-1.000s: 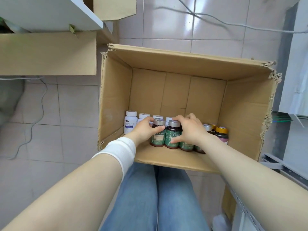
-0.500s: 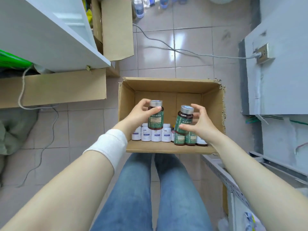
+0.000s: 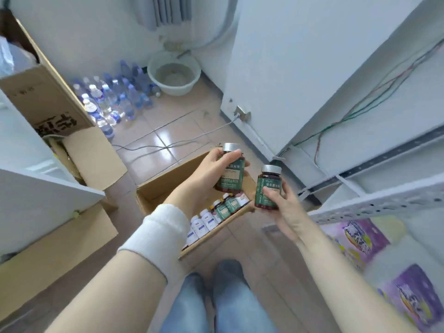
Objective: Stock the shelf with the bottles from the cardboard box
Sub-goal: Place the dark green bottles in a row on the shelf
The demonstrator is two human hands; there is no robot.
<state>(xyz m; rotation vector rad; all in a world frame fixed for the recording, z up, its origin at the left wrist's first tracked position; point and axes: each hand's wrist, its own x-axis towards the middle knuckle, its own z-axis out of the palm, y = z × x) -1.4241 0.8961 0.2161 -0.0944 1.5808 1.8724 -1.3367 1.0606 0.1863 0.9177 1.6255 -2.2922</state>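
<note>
Left hand [image 3: 204, 173], white wristband [image 3: 161, 234] at the wrist: thumb and fingers curled round a silver-capped bottle [image 3: 231, 173] with dark body and green label, held upright above the cardboard box [image 3: 153, 192]. Right hand [image 3: 287, 211]: fingers and thumb wrapped round the lower half of a second bottle [image 3: 268, 186] of the same kind, tilted a little, held off the box's right corner and near the front rail of the metal shelf [image 3: 374, 203]. The two held bottles close together, not touching. Box open-topped, on the tiled floor ahead of knees in blue jeans [image 3: 216, 306]; inside, along the near wall, a row of white bottles [image 3: 204, 221] at left and dark bottles [image 3: 227, 209] with green labels at right. Shelf at right: grey perforated rails, white boards; purple packs [image 3: 360, 239] on the level below the rail, blurred. At left, further cardboard boxes [image 3: 50, 102] beside white boards. Far floor: cluster of clear water bottles [image 3: 113, 99], pale basin [image 3: 174, 75], grey cable [image 3: 168, 144] running to a wall socket [image 3: 241, 112].
</note>
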